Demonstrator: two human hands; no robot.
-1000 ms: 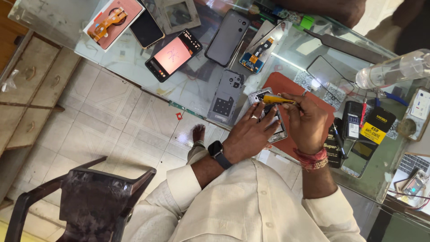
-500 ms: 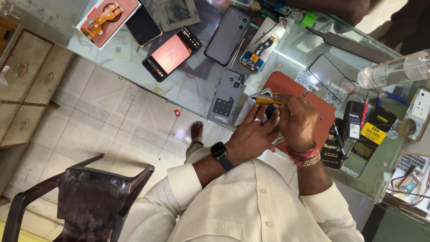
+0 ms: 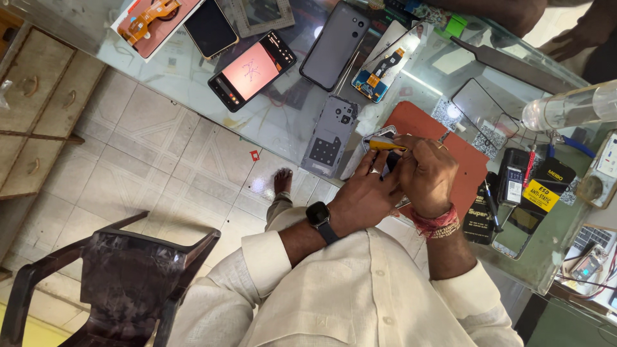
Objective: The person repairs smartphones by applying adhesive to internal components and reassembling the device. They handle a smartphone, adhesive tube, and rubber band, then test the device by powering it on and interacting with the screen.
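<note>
My left hand (image 3: 365, 196), with a dark smartwatch on the wrist, steadies a phone (image 3: 366, 149) that lies on a red-brown mat (image 3: 468, 166) on the glass table. Most of the phone is hidden under my fingers. My right hand (image 3: 429, 172), with red threads around the wrist, grips a small yellow-handled screwdriver (image 3: 384, 145) whose tip points down onto the phone. Both hands touch each other over the phone.
A grey phone back cover (image 3: 331, 135) lies just left of the mat. Farther off are a phone with a pink screen (image 3: 252, 69), a dark phone (image 3: 334, 45), a clear bottle (image 3: 572, 106) and black packets (image 3: 538, 187). A brown plastic chair (image 3: 128, 270) stands on the tiled floor.
My hands have drawn a little closer together over the phone, still holding the screwdriver. The view has shifted slightly; nothing else on the table moved.
</note>
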